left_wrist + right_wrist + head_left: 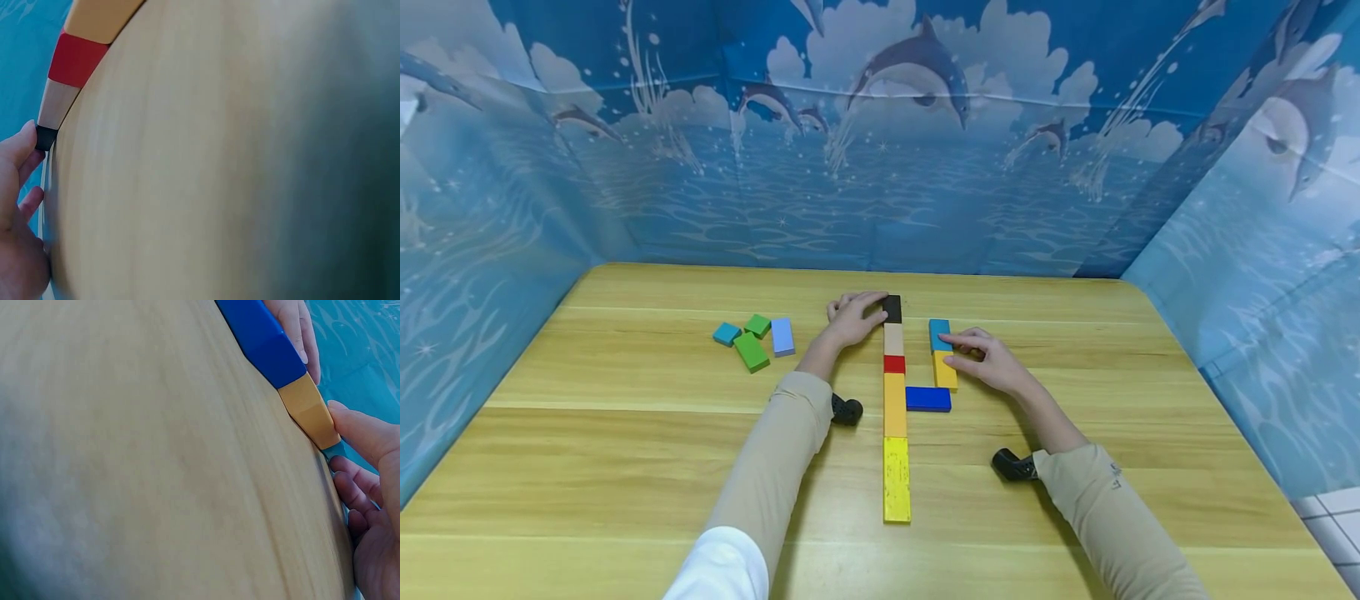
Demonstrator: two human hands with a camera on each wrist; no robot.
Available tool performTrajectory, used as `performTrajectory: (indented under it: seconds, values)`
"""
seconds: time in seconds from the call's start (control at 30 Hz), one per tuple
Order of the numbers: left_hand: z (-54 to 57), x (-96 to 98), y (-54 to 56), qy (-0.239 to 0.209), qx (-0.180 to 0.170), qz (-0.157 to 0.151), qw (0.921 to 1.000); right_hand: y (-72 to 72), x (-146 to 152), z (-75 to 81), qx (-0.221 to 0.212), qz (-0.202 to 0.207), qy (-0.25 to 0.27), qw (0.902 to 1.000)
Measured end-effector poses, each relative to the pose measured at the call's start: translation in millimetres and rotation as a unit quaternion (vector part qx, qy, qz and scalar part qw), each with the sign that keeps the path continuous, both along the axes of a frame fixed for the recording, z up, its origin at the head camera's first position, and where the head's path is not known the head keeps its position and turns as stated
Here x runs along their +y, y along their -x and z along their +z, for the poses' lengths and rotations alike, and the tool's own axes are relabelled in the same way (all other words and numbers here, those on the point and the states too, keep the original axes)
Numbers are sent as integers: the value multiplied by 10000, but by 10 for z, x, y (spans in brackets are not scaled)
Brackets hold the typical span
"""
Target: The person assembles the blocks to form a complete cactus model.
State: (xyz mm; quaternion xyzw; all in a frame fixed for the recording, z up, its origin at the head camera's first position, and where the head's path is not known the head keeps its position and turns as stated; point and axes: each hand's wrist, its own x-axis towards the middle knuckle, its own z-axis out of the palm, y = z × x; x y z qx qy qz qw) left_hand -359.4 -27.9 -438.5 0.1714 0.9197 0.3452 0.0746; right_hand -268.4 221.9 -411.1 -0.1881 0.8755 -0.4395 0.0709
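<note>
My left hand [850, 320] is at the far end of a row of blocks, its thumb and forefinger holding the black block [892, 309]. In the left wrist view the thumb and a finger [31, 164] lie around that block. Below it run a pale wood block [892, 339], a red block [894, 364], an orange block [894, 404] and a yellow block [897, 481]. My right hand [992, 360] reaches in from the right, forefinger touching the light blue block [938, 327] and thumb at the yellow-orange block [945, 371]. A dark blue block [928, 399] lies crosswise between the two columns.
Loose on the left of the wooden table [625, 467] are a small blue block [727, 334], two green blocks, one a longer green block [752, 352], and a lavender block [782, 337]. A dolphin-print curtain [880, 208] surrounds the table's back and sides. Black wrist devices [1013, 465] sit at both sleeves.
</note>
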Motion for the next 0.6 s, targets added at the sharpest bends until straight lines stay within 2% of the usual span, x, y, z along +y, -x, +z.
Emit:
performTrajectory:
  seconds: [0.43, 0.57, 0.6]
  values:
    - [-10, 4, -1, -18, 6, 15, 10000, -16, -20, 20, 25, -58, -96, 9999]
    - [-36, -6, 18, -150, 2, 12, 9999, -6, -13, 9, 19, -24, -34, 10000]
    - [-76, -14, 38, -211, 124, -3, 9997, -4, -12, 6, 16, -21, -22, 10000]
